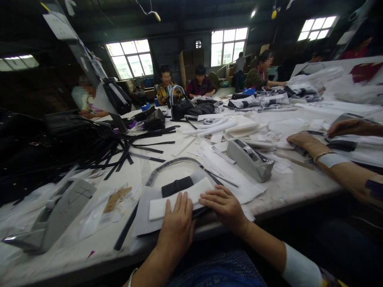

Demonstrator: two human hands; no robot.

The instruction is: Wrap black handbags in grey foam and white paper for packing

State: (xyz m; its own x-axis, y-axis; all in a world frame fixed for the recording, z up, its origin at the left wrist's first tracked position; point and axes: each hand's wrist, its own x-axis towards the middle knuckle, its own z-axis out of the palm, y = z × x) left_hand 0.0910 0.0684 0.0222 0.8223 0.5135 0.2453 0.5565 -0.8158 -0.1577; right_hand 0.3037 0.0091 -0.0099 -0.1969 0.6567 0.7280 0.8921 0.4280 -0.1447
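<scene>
My left hand (178, 219) lies flat on the lower edge of a white foam strip (158, 209), fingers stretched out. At the strip's right end, my right hand (223, 203) rests with its fingertips on the edge, fingers extended. Under the strip is a pale grey sheet (143, 217) over something dark. Just above the strip sits a small black piece with a band across its middle (177, 186). A wrapped handle (176, 161) arches behind it. Neither hand is closed round anything.
Grey tape dispensers stand at the left (60, 215) and right (249, 159). Black straps (122, 149) spread over the back left, near white sheets and strips (221, 127). A co-worker's hands (308, 141) are at the right. More people sit across the table.
</scene>
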